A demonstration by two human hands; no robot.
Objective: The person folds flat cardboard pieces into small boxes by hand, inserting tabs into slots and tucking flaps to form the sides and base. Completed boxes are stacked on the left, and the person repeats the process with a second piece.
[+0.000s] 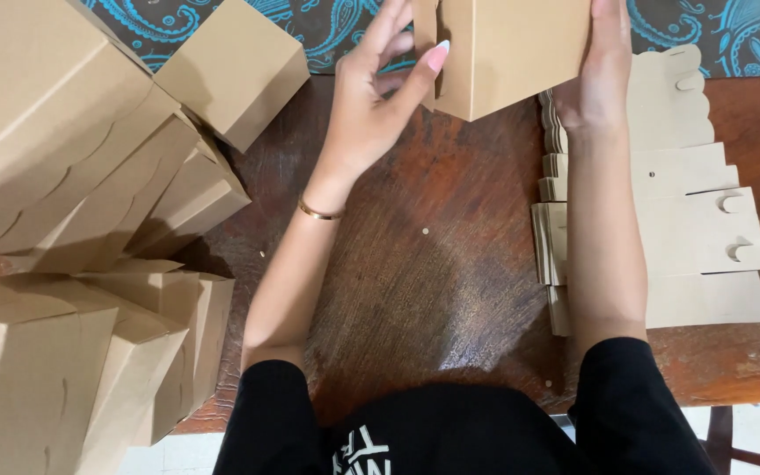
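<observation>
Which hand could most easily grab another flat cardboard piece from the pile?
Probably the right hand. It holds the brown folded cardboard box directly above the stack of flat brown cardboard blanks. The left hand is on the box's far side.

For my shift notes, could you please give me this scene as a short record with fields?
Surface: dark wooden table
Left hand: fingers on the box's side flap
Right hand: flat against the box's other side
Held item: brown cardboard box, partly out of frame
Left side: pile of folded boxes
Right side: stack of flat box blanks
</observation>
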